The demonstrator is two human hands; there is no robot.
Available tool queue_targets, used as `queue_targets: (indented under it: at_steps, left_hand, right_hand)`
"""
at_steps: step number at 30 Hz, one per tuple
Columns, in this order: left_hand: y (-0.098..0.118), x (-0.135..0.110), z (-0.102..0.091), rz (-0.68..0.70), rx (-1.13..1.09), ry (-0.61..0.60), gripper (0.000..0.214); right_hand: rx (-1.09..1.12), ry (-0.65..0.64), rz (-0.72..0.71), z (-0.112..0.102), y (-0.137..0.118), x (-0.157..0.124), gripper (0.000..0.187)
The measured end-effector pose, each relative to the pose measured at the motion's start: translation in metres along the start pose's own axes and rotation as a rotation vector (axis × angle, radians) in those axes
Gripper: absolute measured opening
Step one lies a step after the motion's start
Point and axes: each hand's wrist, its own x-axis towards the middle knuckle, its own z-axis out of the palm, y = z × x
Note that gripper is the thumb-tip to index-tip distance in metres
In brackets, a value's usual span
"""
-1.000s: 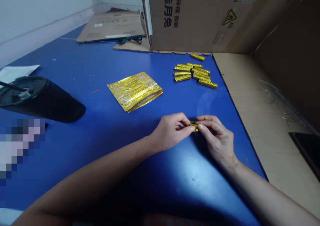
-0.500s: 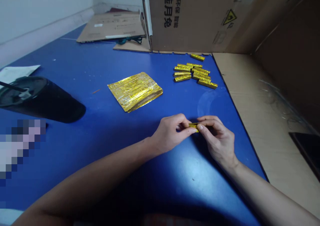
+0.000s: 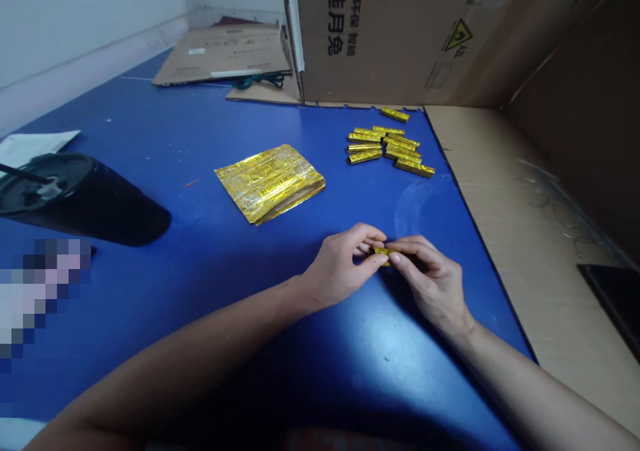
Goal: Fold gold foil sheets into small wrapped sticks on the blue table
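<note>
Between my two hands is a small piece of folded gold foil paper (image 3: 383, 254), mostly covered by fingers. My left hand (image 3: 347, 264) pinches its left part between thumb and fingers. From the other side, my right hand (image 3: 433, 278) grips it with thumb and fingertips, and the two thumbs nearly meet. A flat stack of gold foil sheets (image 3: 273, 181) lies to the left, beyond my left hand. Farther off to the right rests a loose group of narrow folded gold foil strips (image 3: 365, 156), several of them overlapping.
A dark tumbler with a straw (image 3: 100, 198) is on the left of the blue table (image 3: 200, 344). A large cardboard box (image 3: 390, 38) borders the back, with flattened cardboard (image 3: 225, 54) and a dark green cord (image 3: 260, 80) beside it. Cardboard (image 3: 480, 204) lies along the right edge.
My right hand has shifted slightly left along the foil piece, and its fingers have closed in. The left fingers have lifted and stretched a little. The sheets and strips stay put.
</note>
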Motion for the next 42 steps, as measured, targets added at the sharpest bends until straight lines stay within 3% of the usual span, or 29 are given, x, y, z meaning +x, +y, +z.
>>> queue_targets:
  at_steps: [7,12,18,23,30,35,42]
  left_hand:
    - [-0.001,0.001,-0.001,-0.119,-0.055,-0.095,0.014]
    - [0.000,0.000,-0.001,-0.136,-0.039,-0.055,0.013]
    - [-0.002,0.001,0.002,-0.182,-0.233,-0.095,0.016]
    - [-0.004,0.006,-0.001,-0.225,-0.298,0.004,0.013]
    - [-0.005,0.008,-0.003,-0.253,-0.415,0.035,0.012]
    - [-0.008,0.007,0.000,-0.272,-0.455,-0.062,0.019]
    - [-0.011,0.009,-0.001,-0.290,-0.430,0.026,0.014]
  right_hand:
    - [-0.059,0.035,-0.059,0.000,-0.001,0.000,0.006]
    - [-0.079,-0.021,-0.032,0.001,-0.002,-0.001,0.005]
    - [-0.064,0.013,-0.025,0.003,0.001,-0.002,0.004]
    - [0.055,0.095,0.114,0.003,0.007,-0.002,0.024]
    - [0.082,0.093,0.085,0.001,0.005,0.000,0.008]
    - [0.069,0.078,0.067,0.001,0.004,0.000,0.006]
    - [0.188,0.078,0.206,0.003,0.006,0.000,0.020]
